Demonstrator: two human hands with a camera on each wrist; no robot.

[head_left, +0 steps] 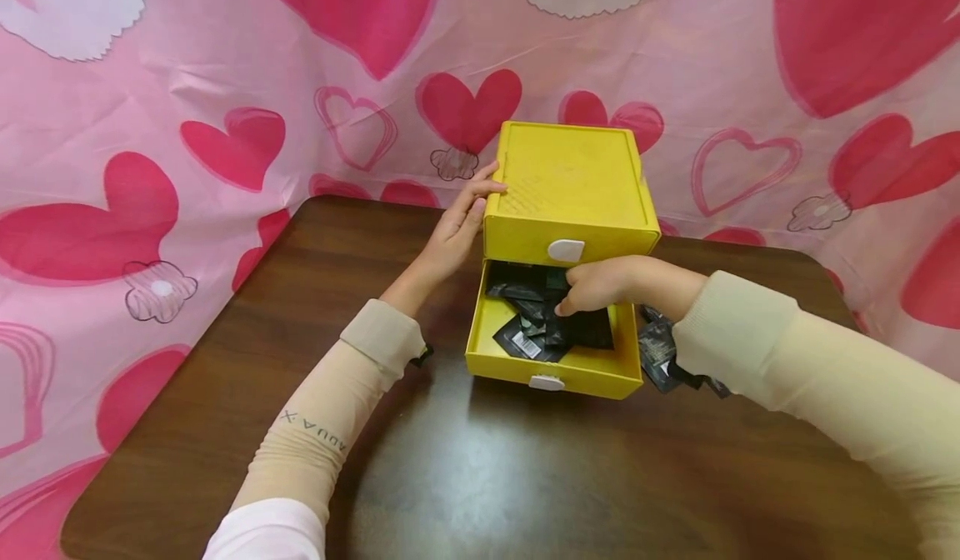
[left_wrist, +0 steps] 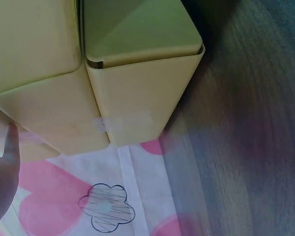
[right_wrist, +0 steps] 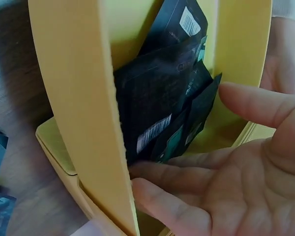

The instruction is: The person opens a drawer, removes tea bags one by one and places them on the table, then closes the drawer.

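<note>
A yellow two-drawer box [head_left: 570, 172] stands on the table, its lower drawer [head_left: 592, 385] pulled out. Several black packets [head_left: 588, 331] lie loosely heaped in that drawer, some with white barcode labels. My right hand [head_left: 600, 283] reaches into it below the upper drawer. In the right wrist view, the right hand [right_wrist: 231, 167] has extended fingers beside the packets [right_wrist: 157, 93], with the thumb close to a packet's edge; no grip is visible. My left hand [head_left: 457, 222] rests against the box's left side, fingertips at the top edge. One left finger [left_wrist: 11, 142] touches the side in the left wrist view.
More black packets [head_left: 656, 347] lie on the brown table [head_left: 480, 477] right of the box, partly behind my right sleeve. A small dark object [head_left: 422, 354] shows beside my left cuff. Behind the table hangs a pink cloth [head_left: 525, 43] with hearts. White pulls [head_left: 566, 250] mark the drawer fronts.
</note>
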